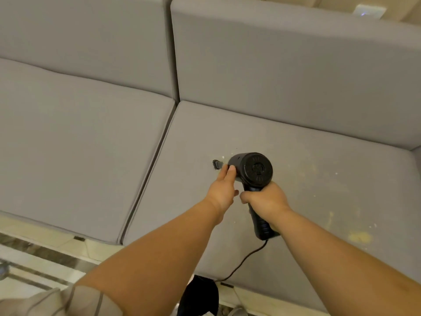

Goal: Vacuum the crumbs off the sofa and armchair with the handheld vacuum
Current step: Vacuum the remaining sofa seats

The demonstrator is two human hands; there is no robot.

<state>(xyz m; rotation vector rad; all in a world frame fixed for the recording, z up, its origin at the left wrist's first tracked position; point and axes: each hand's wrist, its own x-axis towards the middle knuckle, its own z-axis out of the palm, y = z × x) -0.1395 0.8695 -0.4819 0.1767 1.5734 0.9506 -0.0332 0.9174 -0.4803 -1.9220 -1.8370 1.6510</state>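
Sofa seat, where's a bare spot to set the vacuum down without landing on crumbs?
The left cushion, between the middle seam and the backrest, looks bare. The right cushion is crowded: crumbs lie scattered along its right side, with a few by the nozzle, and the vacuum, both hands and the cord are over its middle.

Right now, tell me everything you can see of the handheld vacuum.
The handheld vacuum is black, plastic by its look, with a round barrel, a ribbed circular rear cap facing the camera and a narrow nozzle pointing left, low over the right seat cushion among crumbs. The right hand grips its handle; the left hand touches the barrel. A black cord trails from the handle.
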